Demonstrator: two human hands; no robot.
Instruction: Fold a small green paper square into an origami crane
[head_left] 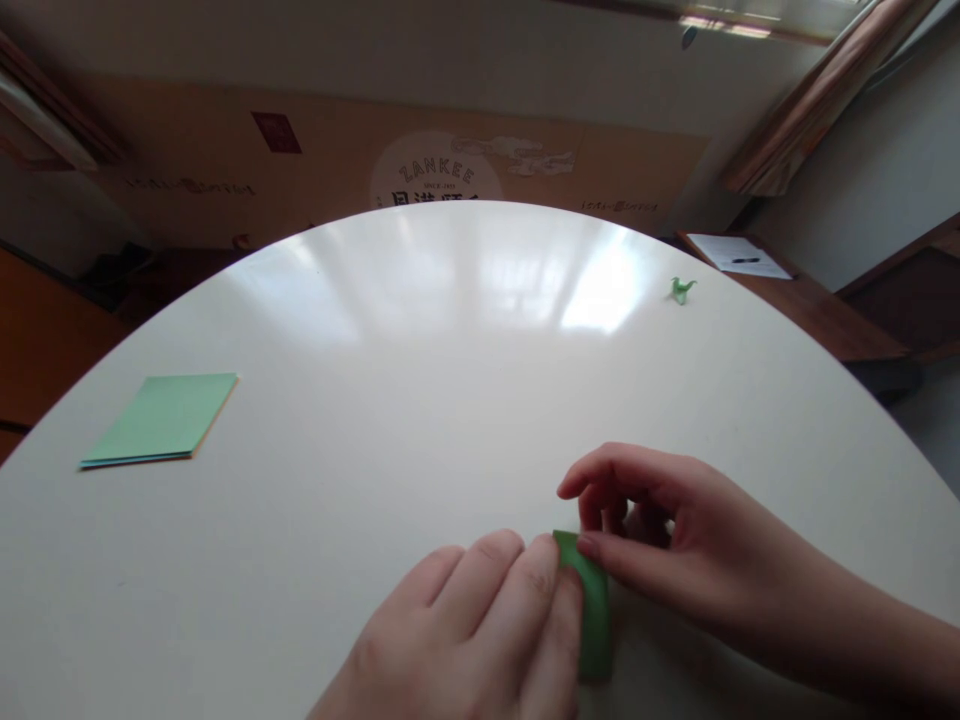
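A narrow folded strip of green paper [596, 625] lies at the near edge of the view, its long side running toward me. My left hand [480, 630] is closed over its left side, fingers bent and pressed together, hiding part of it. On the other side, my right hand [660, 540] has its thumb tip on the paper's upper right corner. Its index finger arches above, apart from the paper, while the other fingers curl in behind the thumb. Their contact with the paper is partly hidden.
A round white table [420, 420] carries a stack of square paper sheets [165, 415], light green on top, at left. A small green origami bird [681, 290] stands near the far right edge. Beyond, a brown side table [832, 315] holds a white sheet [720, 250] and a pen [745, 261].
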